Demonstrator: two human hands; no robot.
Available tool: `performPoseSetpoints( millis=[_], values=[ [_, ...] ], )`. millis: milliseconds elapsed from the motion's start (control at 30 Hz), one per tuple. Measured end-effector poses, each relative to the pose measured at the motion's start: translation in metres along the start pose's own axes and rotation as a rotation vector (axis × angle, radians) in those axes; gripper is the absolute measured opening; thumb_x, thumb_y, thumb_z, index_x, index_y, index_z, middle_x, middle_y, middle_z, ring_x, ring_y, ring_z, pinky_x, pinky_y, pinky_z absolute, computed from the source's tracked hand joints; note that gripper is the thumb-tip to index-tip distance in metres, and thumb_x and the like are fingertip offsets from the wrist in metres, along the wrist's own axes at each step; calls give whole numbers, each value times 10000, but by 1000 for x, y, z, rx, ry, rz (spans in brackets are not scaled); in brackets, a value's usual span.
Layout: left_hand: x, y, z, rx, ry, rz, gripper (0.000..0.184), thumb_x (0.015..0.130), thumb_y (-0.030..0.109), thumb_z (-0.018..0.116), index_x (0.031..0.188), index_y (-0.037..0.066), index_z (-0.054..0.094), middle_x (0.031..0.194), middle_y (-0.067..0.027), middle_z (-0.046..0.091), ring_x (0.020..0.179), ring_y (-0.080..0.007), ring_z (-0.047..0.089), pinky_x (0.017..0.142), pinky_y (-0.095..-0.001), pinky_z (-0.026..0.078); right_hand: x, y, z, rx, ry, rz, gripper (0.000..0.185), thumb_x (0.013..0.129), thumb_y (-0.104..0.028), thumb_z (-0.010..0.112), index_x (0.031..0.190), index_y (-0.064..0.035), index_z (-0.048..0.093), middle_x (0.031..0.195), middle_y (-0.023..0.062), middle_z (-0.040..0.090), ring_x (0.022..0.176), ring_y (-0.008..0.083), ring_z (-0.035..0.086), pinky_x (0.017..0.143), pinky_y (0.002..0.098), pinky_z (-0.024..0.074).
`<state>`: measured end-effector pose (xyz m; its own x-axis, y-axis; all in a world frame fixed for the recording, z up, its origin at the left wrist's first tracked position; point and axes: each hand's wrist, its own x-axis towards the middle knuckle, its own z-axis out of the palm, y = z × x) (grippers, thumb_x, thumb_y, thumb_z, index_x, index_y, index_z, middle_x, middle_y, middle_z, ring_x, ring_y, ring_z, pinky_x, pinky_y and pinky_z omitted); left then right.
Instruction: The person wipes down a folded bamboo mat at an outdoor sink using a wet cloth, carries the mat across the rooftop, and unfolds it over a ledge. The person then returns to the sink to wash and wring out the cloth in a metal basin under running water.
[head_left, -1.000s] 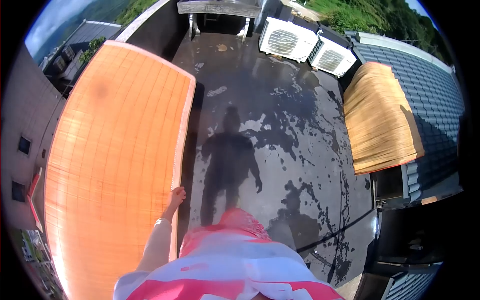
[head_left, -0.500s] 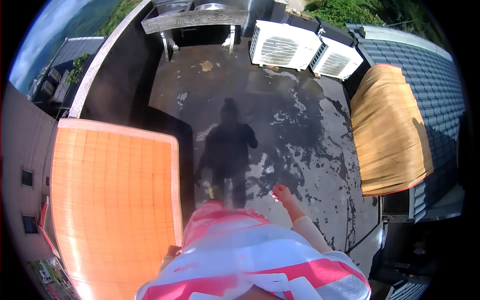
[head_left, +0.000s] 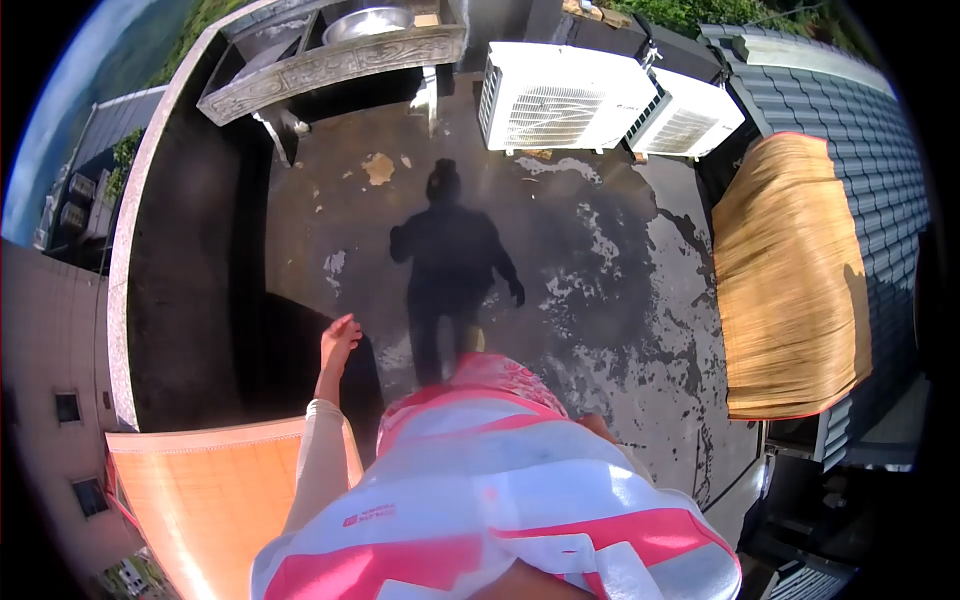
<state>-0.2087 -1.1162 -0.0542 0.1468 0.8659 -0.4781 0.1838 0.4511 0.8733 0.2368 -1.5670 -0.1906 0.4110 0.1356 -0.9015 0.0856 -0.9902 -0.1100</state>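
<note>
My left hand [head_left: 342,340] swings forward at the end of a pale sleeve, above the dark shadowed floor and past the edge of the orange woven mat [head_left: 225,495]. Its fingers are loosely curled in, and nothing shows in them. Only a bit of my right hand [head_left: 598,427] shows beside my body; its fingers are hidden behind the white and pink top [head_left: 480,480] that I wear.
Ahead, a stone sink [head_left: 345,65] holds a metal basin [head_left: 368,22]. Two white outdoor air-conditioner units [head_left: 565,100] stand back right. A tan woven mat [head_left: 790,280] hangs over the right edge beside roof tiles [head_left: 890,190]. A low wall [head_left: 122,290] runs along the left. The floor [head_left: 500,220] has wet patches.
I have walked forward, so the sink and air-conditioner units look nearer and the orange mat has slid back. My left hand has swung forward; my right hand has swung back.
</note>
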Motion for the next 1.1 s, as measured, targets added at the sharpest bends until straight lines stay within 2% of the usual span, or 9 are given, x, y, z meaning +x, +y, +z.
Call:
performPoseSetpoints(
  millis=[33,100,300,533,633,700,867,1033,1100],
  values=[
    [15,-5,9,122,-29,-48,324,869,179,590,1159,35,581,924,-54,649,728,-104,614,584,-215,473,-21,-71,-35,183,14,-212,224,811,-276,569,829,-60,623,674,80,626,539,183,607,453,328,485],
    [37,-19,17,275,-44,-281,321,842,202,614,1118,39,605,904,-39,648,714,-124,625,561,-234,491,10,-198,-79,286,-18,-235,174,814,-232,572,800,-63,613,694,26,599,584,138,601,461,278,474],
    [100,-31,-21,-168,127,-595,265,837,192,611,1058,46,590,846,-97,625,669,-218,636,573,-355,543,60,-546,-159,169,150,-837,295,858,-260,615,1047,-35,618,756,22,623,653,105,601,499,248,474],
    [344,88,-73,77,286,-644,135,836,164,559,898,52,601,752,-76,606,550,-180,613,456,-313,505,70,-748,-142,51,99,-917,288,854,-209,591,1050,0,612,770,29,621,648,101,572,523,250,463],
    [470,188,-59,147,251,-389,123,820,131,535,878,55,614,706,-48,606,545,-144,592,430,-277,460,73,-818,-147,3,61,-1031,279,848,-183,586,1046,11,613,767,30,618,646,90,564,521,245,460],
    [571,242,-49,200,142,-126,254,792,103,550,1020,37,639,654,-27,591,518,-130,553,440,-253,429,69,-886,-163,67,77,-1084,283,849,-185,593,1061,3,609,771,25,615,641,80,554,516,238,449],
    [740,434,51,243,178,338,429,819,260,651,1158,7,582,1074,-150,643,987,-204,609,866,-311,458,40,-1094,-247,425,-58,-1105,419,863,-242,618,1205,-21,521,781,15,611,638,81,549,531,228,439],
    [947,431,65,808,466,633,583,727,388,692,1156,11,573,1148,-210,568,1073,-349,535,902,-403,448,47,-1347,-348,137,363,-1475,501,852,-255,637,1244,5,464,794,71,636,714,116,590,639,253,473],
    [945,458,72,816,487,122,695,674,444,704,1145,-35,526,1126,-253,564,1071,-372,535,907,-422,447,-8,-1433,-386,92,376,-1422,623,838,-349,637,1278,38,426,806,97,637,720,160,602,676,284,481]
  ],
)
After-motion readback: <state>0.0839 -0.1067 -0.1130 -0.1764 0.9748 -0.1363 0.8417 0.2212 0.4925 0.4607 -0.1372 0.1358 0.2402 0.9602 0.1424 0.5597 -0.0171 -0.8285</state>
